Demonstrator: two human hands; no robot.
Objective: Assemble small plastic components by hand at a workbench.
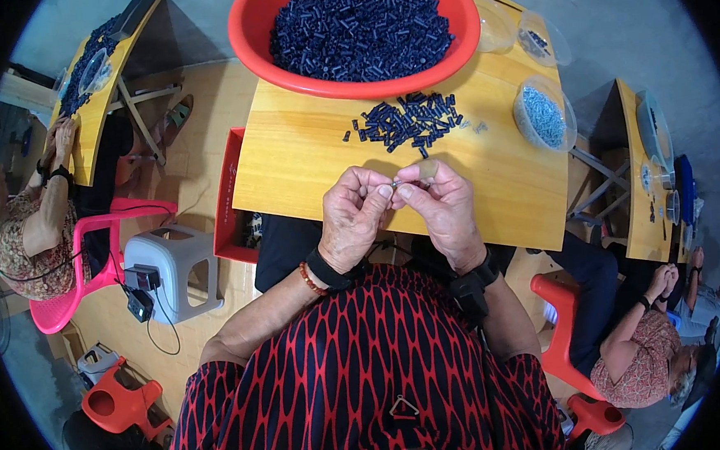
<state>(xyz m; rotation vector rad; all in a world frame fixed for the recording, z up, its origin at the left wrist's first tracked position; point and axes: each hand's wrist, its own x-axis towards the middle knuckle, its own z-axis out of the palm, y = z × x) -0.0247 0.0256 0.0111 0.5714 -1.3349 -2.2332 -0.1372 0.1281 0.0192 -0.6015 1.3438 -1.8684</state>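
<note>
At the table's near edge, my left hand and my right hand meet fingertip to fingertip. Thumbs and forefingers of both are pinched around a tiny dark and silvery piece, mostly covered and too small to name. A tan bandage or tape wraps one right finger. Just beyond my fingers lies a loose pile of short dark blue cylindrical parts. Behind it stands a big red basin, heaped with more of these dark parts. A few small pale bits lie to the pile's right.
On the yellow wooden table, a clear bowl of small light-blue pieces stands at right, other clear containers behind. A red box sits below left, near a grey stool. Other people work at tables on both sides.
</note>
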